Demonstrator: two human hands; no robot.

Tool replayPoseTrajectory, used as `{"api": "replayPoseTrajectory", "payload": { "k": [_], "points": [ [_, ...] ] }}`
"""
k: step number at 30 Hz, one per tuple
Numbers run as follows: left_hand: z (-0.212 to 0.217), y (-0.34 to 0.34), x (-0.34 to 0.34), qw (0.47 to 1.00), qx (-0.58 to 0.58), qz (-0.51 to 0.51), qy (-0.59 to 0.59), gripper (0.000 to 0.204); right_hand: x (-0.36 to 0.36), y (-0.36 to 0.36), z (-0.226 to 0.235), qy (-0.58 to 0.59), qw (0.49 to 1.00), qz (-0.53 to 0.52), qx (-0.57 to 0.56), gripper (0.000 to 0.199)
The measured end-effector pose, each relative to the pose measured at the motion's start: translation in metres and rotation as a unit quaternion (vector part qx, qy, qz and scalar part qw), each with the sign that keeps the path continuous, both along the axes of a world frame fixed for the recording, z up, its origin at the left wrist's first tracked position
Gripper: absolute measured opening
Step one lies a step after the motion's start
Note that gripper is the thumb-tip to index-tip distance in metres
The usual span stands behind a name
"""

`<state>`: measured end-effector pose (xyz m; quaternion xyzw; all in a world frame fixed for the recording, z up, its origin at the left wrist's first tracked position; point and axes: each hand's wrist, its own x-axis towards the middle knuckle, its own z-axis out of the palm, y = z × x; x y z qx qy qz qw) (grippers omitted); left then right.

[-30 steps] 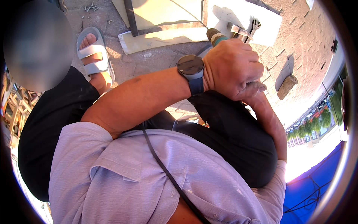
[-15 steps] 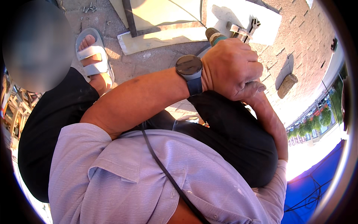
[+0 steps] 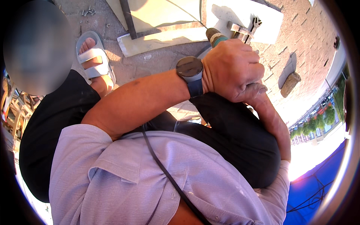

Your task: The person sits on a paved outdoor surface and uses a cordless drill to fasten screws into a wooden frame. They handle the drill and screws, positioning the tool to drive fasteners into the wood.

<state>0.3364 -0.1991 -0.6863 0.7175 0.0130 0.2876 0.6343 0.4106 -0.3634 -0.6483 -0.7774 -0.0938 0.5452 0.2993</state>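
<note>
My left hand (image 3: 232,69), with a dark round watch (image 3: 189,67) on its wrist, is clenched over the body of a power drill. Only the drill's dark chuck with a green band (image 3: 215,37) sticks out above the knuckles. It points at a metal bracket (image 3: 243,29) lying on a white board (image 3: 262,17). My right hand (image 3: 258,90) comes up from the lower right and sits under the left hand. Only one curled finger of it shows, and its grip is hidden. Both hands rest over my bent knee in black trousers (image 3: 232,142).
A cream panel with a dark frame strip (image 3: 161,15) lies on the paved ground beside the white board. My foot in a grey sandal (image 3: 93,56) stands at the upper left, with loose screws (image 3: 88,9) beyond it. A stone (image 3: 290,84) lies right; blue sheet (image 3: 315,187) lower right.
The clasped hands and the drill have shifted very slightly up and left. Nothing else has moved.
</note>
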Motion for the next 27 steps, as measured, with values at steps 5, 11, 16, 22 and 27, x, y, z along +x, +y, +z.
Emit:
{"api": "replayPoseTrajectory", "payload": {
  "k": [5,11,16,22,27],
  "points": [
    [0.002,-0.001,0.001,1.000,-0.012,0.000,-0.003,0.029,-0.001,0.011,0.008,-0.010,0.999,0.026,-0.036,0.035],
    [0.000,0.000,0.001,1.000,-0.002,-0.010,0.002,0.029,0.004,0.016,0.007,-0.007,0.998,0.039,-0.049,0.034],
    [0.002,0.003,0.000,1.000,-0.015,-0.006,-0.002,0.029,0.006,0.025,0.015,-0.010,0.996,0.048,-0.070,0.034],
    [0.000,0.002,0.000,1.000,-0.008,-0.011,0.003,0.031,0.006,0.024,0.010,-0.003,0.997,0.047,-0.068,0.033],
    [-0.001,0.000,0.000,1.000,-0.009,-0.006,0.000,0.032,0.008,0.022,0.012,0.000,0.996,0.046,-0.073,0.033]
  ]
}}
